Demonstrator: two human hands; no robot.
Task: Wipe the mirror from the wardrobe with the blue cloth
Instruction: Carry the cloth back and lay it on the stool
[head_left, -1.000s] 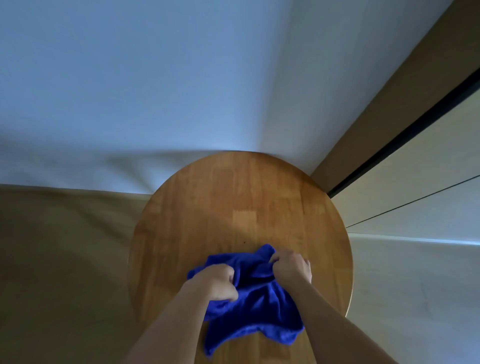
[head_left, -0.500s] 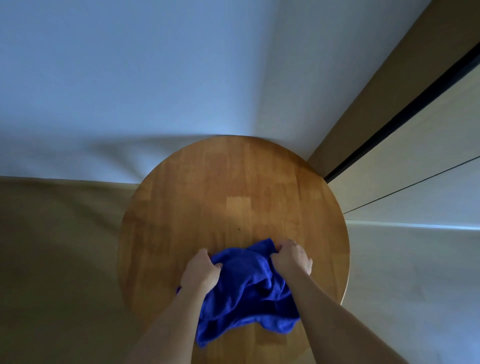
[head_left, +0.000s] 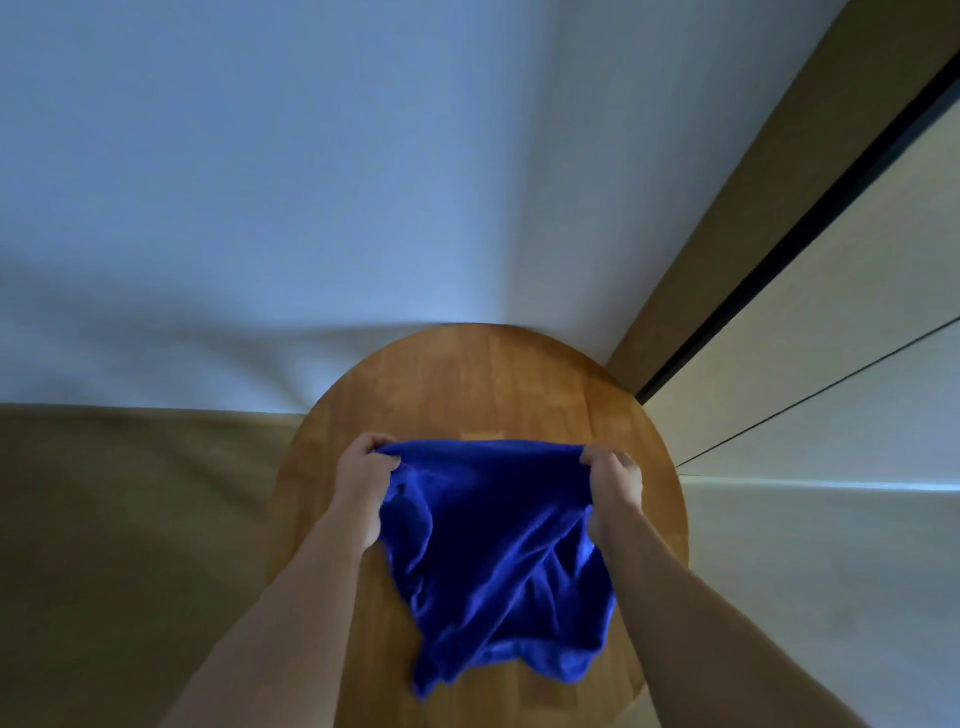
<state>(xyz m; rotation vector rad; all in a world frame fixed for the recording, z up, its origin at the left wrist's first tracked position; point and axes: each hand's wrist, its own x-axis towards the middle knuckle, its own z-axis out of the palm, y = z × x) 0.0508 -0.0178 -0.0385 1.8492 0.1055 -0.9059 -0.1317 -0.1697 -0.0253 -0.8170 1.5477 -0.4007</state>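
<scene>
Head view: the left hand (head_left: 363, 478) pinches one upper corner of the blue cloth (head_left: 493, 545), which hangs spread between both grips over the round wooden table (head_left: 467, 379), while the right hand (head_left: 613, 483) pinches the opposite corner.

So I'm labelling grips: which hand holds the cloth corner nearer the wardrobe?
The right hand, pinching the blue cloth's top corner on the side toward the wardrobe. The left hand grips the opposite corner.
</scene>
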